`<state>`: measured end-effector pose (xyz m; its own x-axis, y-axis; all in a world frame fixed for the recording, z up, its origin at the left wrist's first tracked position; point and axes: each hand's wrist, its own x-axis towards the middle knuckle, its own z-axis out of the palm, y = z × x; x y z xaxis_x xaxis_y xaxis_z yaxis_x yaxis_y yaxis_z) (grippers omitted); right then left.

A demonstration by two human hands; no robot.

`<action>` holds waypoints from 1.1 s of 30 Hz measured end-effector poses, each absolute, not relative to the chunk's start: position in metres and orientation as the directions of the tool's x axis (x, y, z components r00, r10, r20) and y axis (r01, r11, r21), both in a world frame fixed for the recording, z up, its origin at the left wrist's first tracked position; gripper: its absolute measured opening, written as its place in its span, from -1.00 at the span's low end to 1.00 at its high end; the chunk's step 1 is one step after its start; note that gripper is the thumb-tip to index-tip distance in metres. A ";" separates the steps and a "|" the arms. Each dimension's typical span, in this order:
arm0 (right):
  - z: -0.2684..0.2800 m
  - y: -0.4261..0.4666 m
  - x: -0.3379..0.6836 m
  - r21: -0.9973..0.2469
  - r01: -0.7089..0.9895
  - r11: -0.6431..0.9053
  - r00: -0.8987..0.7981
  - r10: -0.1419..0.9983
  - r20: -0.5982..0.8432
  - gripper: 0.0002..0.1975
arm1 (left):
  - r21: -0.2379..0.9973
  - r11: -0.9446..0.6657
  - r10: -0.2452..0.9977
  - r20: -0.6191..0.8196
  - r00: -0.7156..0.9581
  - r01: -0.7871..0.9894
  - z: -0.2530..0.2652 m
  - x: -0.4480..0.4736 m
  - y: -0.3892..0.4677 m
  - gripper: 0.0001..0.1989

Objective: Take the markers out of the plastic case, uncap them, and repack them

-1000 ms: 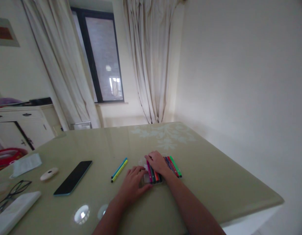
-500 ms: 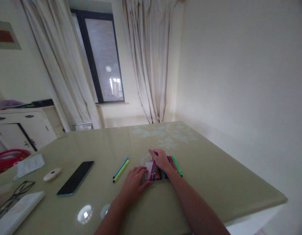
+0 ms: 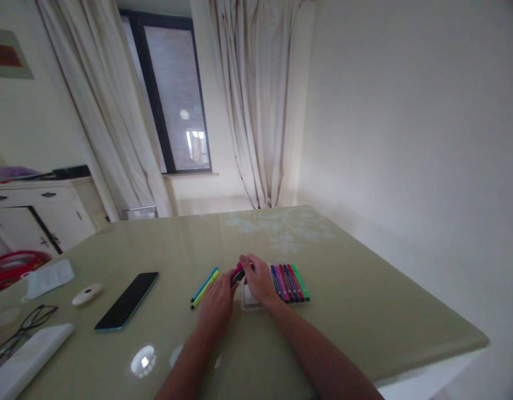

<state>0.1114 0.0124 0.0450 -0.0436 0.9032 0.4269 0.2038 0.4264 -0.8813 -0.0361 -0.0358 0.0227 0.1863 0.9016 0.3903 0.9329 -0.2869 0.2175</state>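
Between my two hands, a small bunch of felt-tip pens (image 3: 237,274), pink and dark ones among them, is held up at a slant. My right hand (image 3: 258,278) grips their far ends, its fingers curled over the case. On the near side, my left hand (image 3: 218,297) closes round the other ends; its fingertips are partly hidden. Under my right hand lies a clear plastic case (image 3: 251,306), its left part showing a whitish bottom. A row of coloured pens (image 3: 288,283) fills the case's right part. A blue pen (image 3: 204,284) and a yellow pen (image 3: 205,289) lie beside my left hand.
Left on the glossy table (image 3: 365,311) are a black phone (image 3: 127,301), a pale oval object (image 3: 87,295), a face mask (image 3: 50,279), glasses (image 3: 38,318) and a long white box (image 3: 31,358). A wall (image 3: 406,166) runs along the right side.
The left-hand group of pens has come out of the case, lifted leftward in my hands. My left hand has moved left from the case edge and closed on them.
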 end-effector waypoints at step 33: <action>0.031 0.047 0.168 -0.420 0.859 0.291 -0.146 0.927 0.345 -0.60 | 0.220 -0.604 0.765 0.430 0.480 0.766 0.022 -0.039 -0.043 -0.52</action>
